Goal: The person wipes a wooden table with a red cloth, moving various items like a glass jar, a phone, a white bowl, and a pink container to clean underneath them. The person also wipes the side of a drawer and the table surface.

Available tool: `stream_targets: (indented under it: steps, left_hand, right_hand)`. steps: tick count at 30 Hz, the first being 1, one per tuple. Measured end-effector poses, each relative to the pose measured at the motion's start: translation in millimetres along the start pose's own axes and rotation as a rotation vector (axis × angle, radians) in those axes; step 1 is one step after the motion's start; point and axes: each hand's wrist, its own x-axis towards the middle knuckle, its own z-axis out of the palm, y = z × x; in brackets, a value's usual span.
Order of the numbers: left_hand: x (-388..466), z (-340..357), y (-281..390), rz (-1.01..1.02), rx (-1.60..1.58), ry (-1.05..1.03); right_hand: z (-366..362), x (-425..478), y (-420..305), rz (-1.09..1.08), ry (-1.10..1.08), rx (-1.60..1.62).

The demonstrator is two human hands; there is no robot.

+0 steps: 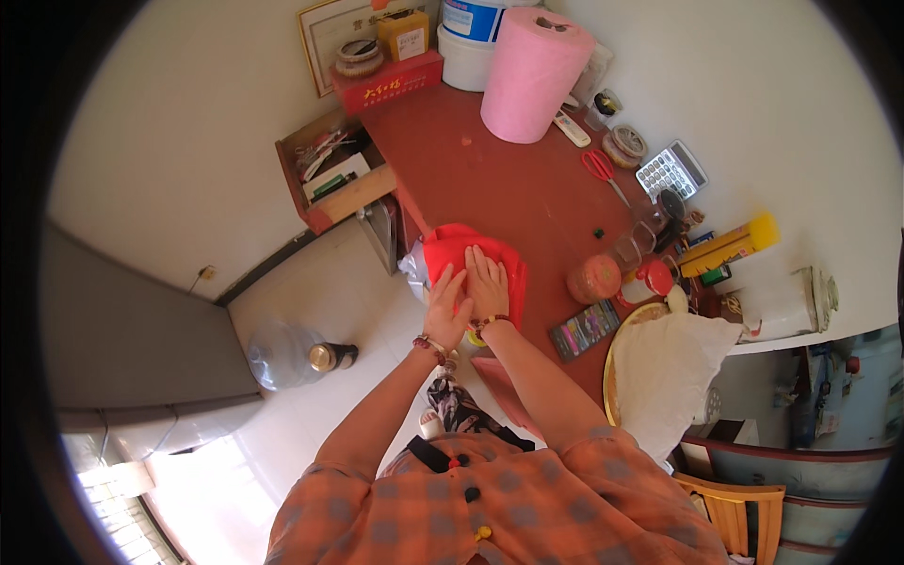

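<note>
Both my hands rest on a shiny red plastic bag or sheet (452,239) at the desk's near left edge. My left hand (446,304) lies over its lower left part, fingers stretched forward. Beside it, my right hand (487,284) presses flat on the red surface with its fingers close together. The red material is folded, with layered edges showing at the right. A pale, crinkled plastic bag (414,265) pokes out on its left side. Whatever lies under the palms is hidden.
An open drawer (351,201) juts left from the reddish-brown desk (438,155). Rightward lie red-handled scissors (599,166), a calculator (672,171), a smartphone (585,330) and a jar (595,280). A pink roll (533,78) stands behind. A water jug (279,357) is on the floor.
</note>
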Motion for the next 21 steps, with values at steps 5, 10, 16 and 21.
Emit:
stream_targets:
  steps: [5,10,16,21]
  left_hand:
    - [66,-20,-20,0.027,0.226,-0.120]
    - [115,-29,-14,-0.025,0.496,-0.163]
    - [157,-34,-34,-0.004,0.635,-0.107]
    - [183,-40,-44,0.029,0.671,-0.147]
  right_hand:
    - [11,69,-5,-0.045,-0.020,0.054]
    - [19,128,5,-0.084,-0.061,0.051]
    - [30,179,-1,-0.097,-0.055,0.048]
    - [37,201,-3,-0.055,-0.042,0.028]
